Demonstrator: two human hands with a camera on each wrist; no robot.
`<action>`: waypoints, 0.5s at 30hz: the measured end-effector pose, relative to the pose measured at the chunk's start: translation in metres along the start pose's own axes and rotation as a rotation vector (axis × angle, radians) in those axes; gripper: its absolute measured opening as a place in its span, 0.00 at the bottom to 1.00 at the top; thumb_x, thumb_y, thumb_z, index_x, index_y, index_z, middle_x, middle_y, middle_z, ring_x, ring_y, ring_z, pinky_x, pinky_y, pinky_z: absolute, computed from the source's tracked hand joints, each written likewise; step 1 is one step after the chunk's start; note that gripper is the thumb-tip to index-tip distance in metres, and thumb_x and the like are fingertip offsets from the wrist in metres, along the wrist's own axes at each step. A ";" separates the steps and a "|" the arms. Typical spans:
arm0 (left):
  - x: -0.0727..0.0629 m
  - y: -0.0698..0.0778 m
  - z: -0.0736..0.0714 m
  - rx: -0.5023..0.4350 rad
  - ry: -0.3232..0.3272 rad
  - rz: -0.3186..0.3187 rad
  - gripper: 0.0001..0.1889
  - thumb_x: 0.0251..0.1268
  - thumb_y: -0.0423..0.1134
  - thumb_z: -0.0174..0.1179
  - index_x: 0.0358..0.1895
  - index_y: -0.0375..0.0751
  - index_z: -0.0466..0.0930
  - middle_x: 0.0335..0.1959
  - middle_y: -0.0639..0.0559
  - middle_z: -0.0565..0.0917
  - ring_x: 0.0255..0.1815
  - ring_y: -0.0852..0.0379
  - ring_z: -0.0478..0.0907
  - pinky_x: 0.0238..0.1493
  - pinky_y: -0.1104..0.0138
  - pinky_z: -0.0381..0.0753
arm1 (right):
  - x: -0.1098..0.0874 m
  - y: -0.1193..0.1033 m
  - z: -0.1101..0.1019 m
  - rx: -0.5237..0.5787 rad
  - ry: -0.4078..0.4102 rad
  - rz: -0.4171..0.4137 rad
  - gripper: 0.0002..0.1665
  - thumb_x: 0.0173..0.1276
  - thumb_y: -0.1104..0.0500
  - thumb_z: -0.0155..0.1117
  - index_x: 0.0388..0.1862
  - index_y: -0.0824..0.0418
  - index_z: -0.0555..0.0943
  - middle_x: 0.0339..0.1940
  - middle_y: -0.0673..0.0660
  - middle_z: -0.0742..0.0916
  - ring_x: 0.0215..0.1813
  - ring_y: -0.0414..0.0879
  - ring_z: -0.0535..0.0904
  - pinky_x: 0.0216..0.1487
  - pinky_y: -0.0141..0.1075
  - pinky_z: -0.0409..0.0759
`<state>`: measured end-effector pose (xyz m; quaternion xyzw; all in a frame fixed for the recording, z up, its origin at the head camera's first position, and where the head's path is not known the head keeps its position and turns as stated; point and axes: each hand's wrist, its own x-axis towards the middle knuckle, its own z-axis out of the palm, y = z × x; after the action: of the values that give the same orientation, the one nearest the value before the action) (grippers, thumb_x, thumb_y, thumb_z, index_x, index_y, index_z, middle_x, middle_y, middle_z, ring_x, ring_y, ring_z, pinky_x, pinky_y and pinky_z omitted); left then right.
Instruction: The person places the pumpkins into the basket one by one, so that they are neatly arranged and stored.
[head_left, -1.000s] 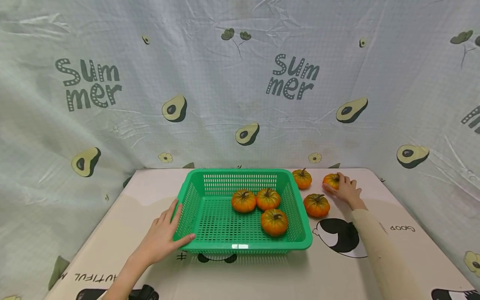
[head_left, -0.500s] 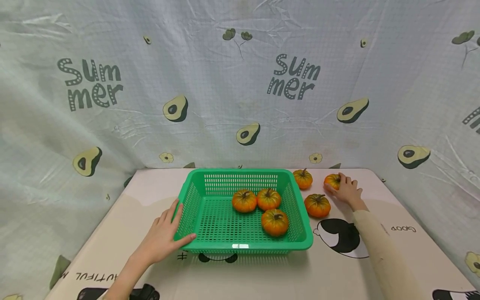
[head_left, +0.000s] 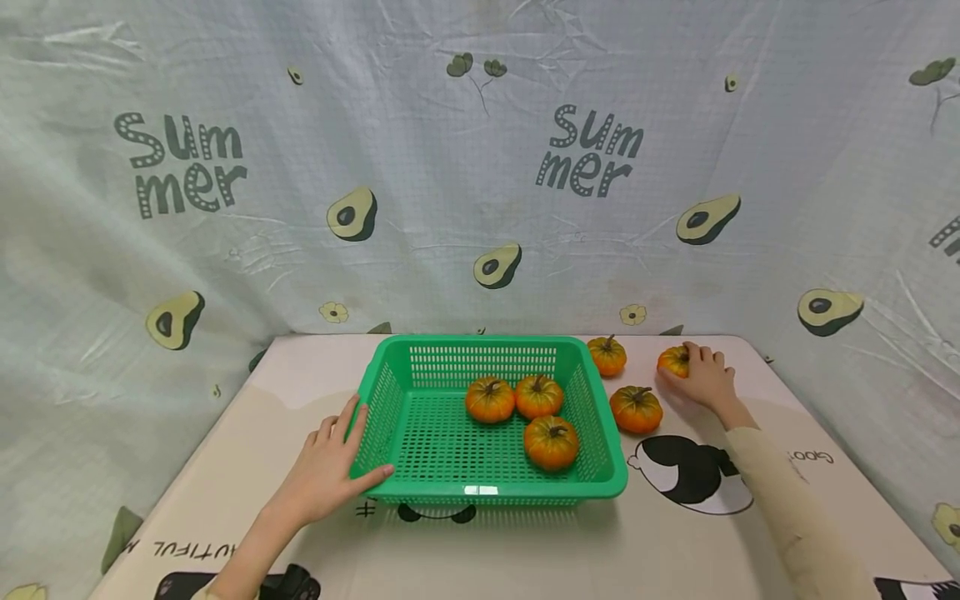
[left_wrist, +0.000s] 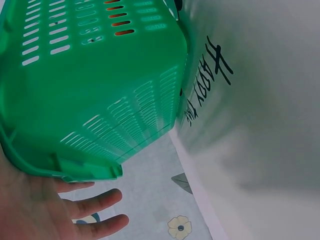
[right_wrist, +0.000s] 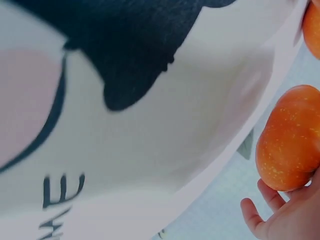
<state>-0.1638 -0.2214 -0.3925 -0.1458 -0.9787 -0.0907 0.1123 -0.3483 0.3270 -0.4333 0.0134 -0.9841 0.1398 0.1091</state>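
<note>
My left hand (head_left: 318,467) rests at the near left corner of a green plastic basket (head_left: 487,492), fingers straight and spread along the rim, thumb over the front edge. In the left wrist view, extended fingers (left_wrist: 102,200) show beside the basket's rim (left_wrist: 60,175). At the back right of the table, my right hand (head_left: 708,382) grips a small orange pumpkin (head_left: 672,361), thumb on one side and fingers on the other. The right wrist view shows this pumpkin (right_wrist: 287,140) above the right hand (right_wrist: 295,215), with part of it cut off by the frame.
Inside the basket sit three pumpkins, among them a front one (head_left: 551,443). Two more, a rear pumpkin (head_left: 607,357) and a nearer pumpkin (head_left: 636,409), stand right of the basket. A printed curtain (head_left: 420,167) hangs behind the table (head_left: 465,558).
My right hand has shifted slightly to the right, and the pumpkin in its grip has moved with it. The left hand and the basket stay in place.
</note>
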 end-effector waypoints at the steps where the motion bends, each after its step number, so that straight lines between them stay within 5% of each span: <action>1: 0.000 0.000 0.000 0.000 0.000 0.000 0.48 0.52 0.65 0.52 0.67 0.30 0.52 0.69 0.35 0.50 0.58 0.37 0.61 0.50 0.44 0.64 | 0.000 0.000 -0.001 -0.005 0.011 -0.006 0.45 0.59 0.38 0.52 0.61 0.72 0.57 0.52 0.75 0.65 0.51 0.69 0.57 0.46 0.63 0.57; 15: 0.000 0.001 0.000 -0.005 -0.002 -0.005 0.48 0.52 0.65 0.52 0.67 0.30 0.51 0.69 0.36 0.50 0.58 0.36 0.62 0.49 0.44 0.64 | -0.014 -0.016 -0.017 -0.039 0.048 -0.103 0.46 0.59 0.34 0.51 0.60 0.71 0.59 0.51 0.74 0.68 0.51 0.67 0.59 0.47 0.61 0.60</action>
<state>-0.1638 -0.2208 -0.3923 -0.1438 -0.9790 -0.0931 0.1109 -0.3302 0.3168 -0.4161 0.0587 -0.9817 0.1152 0.1400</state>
